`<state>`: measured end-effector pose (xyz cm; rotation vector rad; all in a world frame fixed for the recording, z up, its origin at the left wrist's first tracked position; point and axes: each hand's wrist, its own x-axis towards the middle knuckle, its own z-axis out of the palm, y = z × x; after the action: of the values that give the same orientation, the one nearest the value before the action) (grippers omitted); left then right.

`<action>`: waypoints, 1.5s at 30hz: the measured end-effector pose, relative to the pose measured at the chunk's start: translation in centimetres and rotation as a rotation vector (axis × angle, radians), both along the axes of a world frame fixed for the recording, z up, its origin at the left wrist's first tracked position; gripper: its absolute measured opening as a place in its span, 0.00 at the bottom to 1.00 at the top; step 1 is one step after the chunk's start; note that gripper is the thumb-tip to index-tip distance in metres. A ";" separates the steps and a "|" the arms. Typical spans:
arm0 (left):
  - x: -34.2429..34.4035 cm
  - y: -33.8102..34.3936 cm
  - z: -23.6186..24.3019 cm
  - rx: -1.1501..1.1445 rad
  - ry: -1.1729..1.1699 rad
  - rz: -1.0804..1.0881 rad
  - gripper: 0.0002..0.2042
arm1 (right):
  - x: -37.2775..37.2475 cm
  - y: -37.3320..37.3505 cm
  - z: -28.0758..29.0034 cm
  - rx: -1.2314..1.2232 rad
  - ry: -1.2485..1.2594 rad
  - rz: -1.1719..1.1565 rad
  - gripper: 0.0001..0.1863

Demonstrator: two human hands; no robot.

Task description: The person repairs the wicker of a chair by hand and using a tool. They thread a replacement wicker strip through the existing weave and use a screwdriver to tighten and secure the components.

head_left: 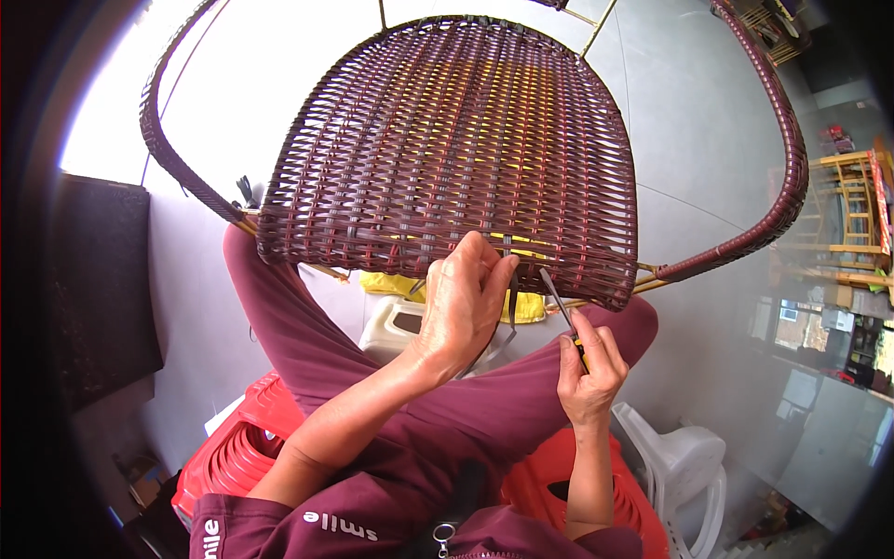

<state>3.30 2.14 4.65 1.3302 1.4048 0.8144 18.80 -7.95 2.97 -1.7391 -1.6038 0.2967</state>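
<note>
A dark brown-red wicker chair seat (pixel 447 158) lies across my knees, its front edge toward me. At that edge my left hand (pixel 461 303) is closed, thumb and finger pinching a dark flat weaving strip (pixel 511 303), whose loose end hangs below the fingers. My right hand (pixel 591 368) is wrapped round the yellow-and-black handle of a screwdriver (pixel 559 296). Its metal shaft points up and left, with the tip at or very close to the weave, just right of my left hand. Whether the tip touches the weave, I cannot tell.
Curved wrapped chair arms (pixel 792 168) rise on both sides. Below the seat are a yellow cloth (pixel 526 308) and a beige plastic container (pixel 377 337). Red plastic seating (pixel 228 456) is under me, and a white plastic chair (pixel 684 461) stands right. A dark box (pixel 107 279) is at left.
</note>
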 end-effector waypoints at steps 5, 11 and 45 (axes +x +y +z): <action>-0.6 -0.2 0.3 0.086 0.057 -0.073 0.10 | -0.6 1.0 1.0 0.018 0.047 0.028 0.19; -1.1 -0.7 0.8 0.012 0.133 -0.082 0.11 | -1.5 2.8 1.4 0.040 0.087 0.021 0.19; -2.3 0.0 -0.1 -0.249 -0.179 -0.166 0.11 | 4.0 17.1 11.3 -0.722 -0.212 0.698 0.09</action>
<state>0.99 2.19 4.52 1.1358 1.1953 0.6101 22.77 9.11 14.26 -1.6519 -2.4356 1.1771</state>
